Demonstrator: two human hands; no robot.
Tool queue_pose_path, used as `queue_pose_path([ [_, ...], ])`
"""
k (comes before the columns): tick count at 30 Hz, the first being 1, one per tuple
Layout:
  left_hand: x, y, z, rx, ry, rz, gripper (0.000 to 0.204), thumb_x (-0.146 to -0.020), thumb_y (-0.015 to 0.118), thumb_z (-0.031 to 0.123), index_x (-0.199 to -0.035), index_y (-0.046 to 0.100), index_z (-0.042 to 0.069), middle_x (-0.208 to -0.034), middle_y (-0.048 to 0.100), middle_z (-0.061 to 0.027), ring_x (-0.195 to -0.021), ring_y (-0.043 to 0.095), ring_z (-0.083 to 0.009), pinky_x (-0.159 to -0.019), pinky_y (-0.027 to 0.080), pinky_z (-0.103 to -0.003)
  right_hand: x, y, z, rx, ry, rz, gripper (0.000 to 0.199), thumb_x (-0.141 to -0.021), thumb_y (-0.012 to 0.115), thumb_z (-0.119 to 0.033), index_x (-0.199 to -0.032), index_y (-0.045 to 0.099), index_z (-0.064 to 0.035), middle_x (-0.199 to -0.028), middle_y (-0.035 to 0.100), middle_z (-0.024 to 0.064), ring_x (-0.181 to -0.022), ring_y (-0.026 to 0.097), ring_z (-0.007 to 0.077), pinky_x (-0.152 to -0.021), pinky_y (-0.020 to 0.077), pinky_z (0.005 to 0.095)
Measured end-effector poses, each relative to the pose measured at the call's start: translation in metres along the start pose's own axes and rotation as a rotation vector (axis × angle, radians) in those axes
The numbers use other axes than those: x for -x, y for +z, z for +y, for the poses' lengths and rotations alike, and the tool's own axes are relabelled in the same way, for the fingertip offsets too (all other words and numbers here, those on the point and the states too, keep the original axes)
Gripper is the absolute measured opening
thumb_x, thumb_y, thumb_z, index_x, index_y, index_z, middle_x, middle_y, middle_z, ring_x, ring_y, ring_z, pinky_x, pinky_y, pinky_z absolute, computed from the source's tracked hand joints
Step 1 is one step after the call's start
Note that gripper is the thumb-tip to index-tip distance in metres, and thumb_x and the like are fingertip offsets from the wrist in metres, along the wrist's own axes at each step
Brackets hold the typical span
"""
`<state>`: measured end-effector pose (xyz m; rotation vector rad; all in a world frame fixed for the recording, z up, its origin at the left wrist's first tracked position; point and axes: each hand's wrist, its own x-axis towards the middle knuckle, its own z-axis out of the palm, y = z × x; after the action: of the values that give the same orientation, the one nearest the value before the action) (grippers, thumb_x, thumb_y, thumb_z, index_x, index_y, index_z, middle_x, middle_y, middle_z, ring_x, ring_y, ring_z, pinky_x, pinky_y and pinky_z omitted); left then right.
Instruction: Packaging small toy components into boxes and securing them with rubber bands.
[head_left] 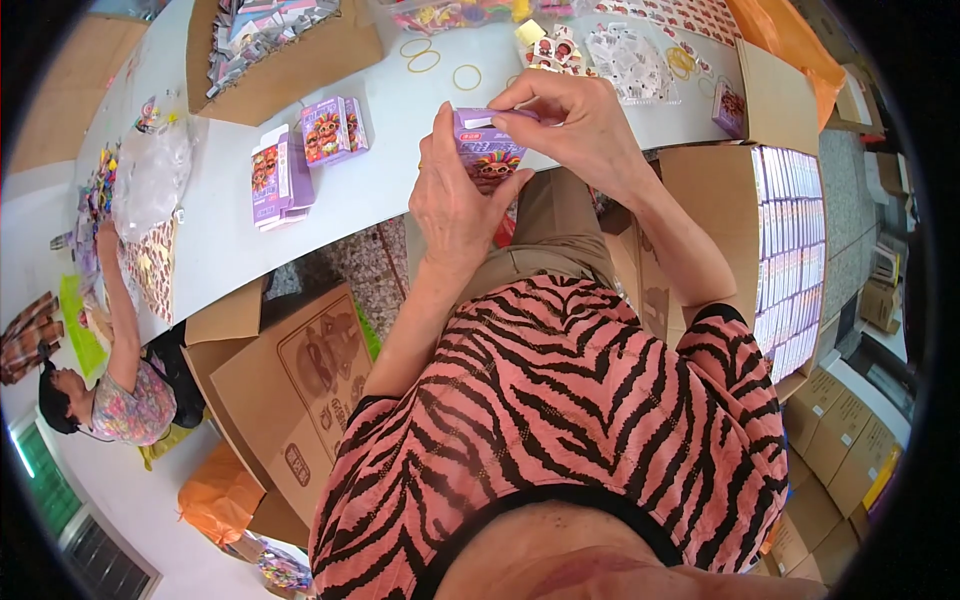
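Just past the table's near edge, a small purple printed carton [490, 143] is held upright between my hands. My left hand [455, 195] is closed round its left side and lower front, thumb across the bottom. At the carton's top, my right hand [565, 125] pinches the flap at the right, its thumb and forefinger meeting there. The top looks partly open, with a pale inner edge showing; what lies inside is hidden. To the left on the table lie more purple cartons [325, 135], and one beside them [272, 185] has a raised flap.
An open cardboard box [290, 70] of folded grey pieces stands far left. Rubber bands [467, 77], stickers [555, 50] and clear plastic bags [630, 65] lie at the back. Right, a large box holds rows of packed cartons [788, 250]. A co-worker [125, 390] reaches onto the table's left end.
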<state>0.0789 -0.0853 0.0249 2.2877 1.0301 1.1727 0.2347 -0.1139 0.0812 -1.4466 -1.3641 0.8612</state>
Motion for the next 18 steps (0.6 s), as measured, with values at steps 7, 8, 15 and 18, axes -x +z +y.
queue_pose_path([
  [7, 0.030, -0.006, 0.009, 0.370, -0.288, -0.181, 0.055, -0.088, 0.059, 0.014, -0.134, 0.033, -0.004, -0.119, 0.049, -0.0245, -0.101, 0.056, -0.0348, -0.085, 0.045, -0.038, 0.016, 0.002, 0.022, -0.019, 0.152, -0.193, 0.005, -0.082, 0.062, -0.002, -0.086, 0.065, 0.0000, -0.077, 0.063, -0.0010, -0.070, 0.054, 0.0026, -0.063, 0.0456, 0.0201],
  [8, 0.042, -0.006, 0.007, 0.409, -0.328, -0.222, 0.053, -0.089, 0.057, 0.015, -0.133, 0.034, -0.003, -0.120, 0.049, -0.0237, -0.102, 0.055, -0.0347, -0.087, 0.044, -0.039, 0.022, 0.003, 0.028, -0.041, 0.171, -0.248, 0.006, -0.082, 0.061, -0.001, -0.086, 0.065, -0.0004, -0.077, 0.063, -0.0007, -0.070, 0.054, 0.0028, -0.063, 0.0453, 0.0201],
  [15, 0.100, -0.010, -0.003, 0.604, -0.526, -0.321, 0.031, -0.091, 0.052, 0.012, -0.119, 0.047, 0.000, -0.105, 0.056, -0.0161, -0.092, 0.057, -0.0271, -0.082, 0.045, -0.034, 0.065, 0.022, 0.055, -0.120, 0.267, -0.369, 0.007, -0.079, 0.062, 0.000, -0.085, 0.065, -0.0002, -0.075, 0.064, 0.0003, -0.069, 0.053, 0.0033, -0.063, 0.0440, 0.0200],
  [18, 0.084, -0.026, -0.004, 0.560, -0.554, -0.399, 0.014, -0.089, 0.055, 0.007, -0.101, 0.058, 0.000, -0.085, 0.061, -0.0085, -0.073, 0.059, -0.0140, -0.069, 0.047, -0.027, 0.069, 0.026, 0.052, -0.123, 0.313, -0.370, 0.008, -0.078, 0.062, 0.001, -0.085, 0.064, 0.0000, -0.075, 0.064, 0.0001, -0.068, 0.053, 0.0046, -0.061, 0.0443, 0.0210],
])
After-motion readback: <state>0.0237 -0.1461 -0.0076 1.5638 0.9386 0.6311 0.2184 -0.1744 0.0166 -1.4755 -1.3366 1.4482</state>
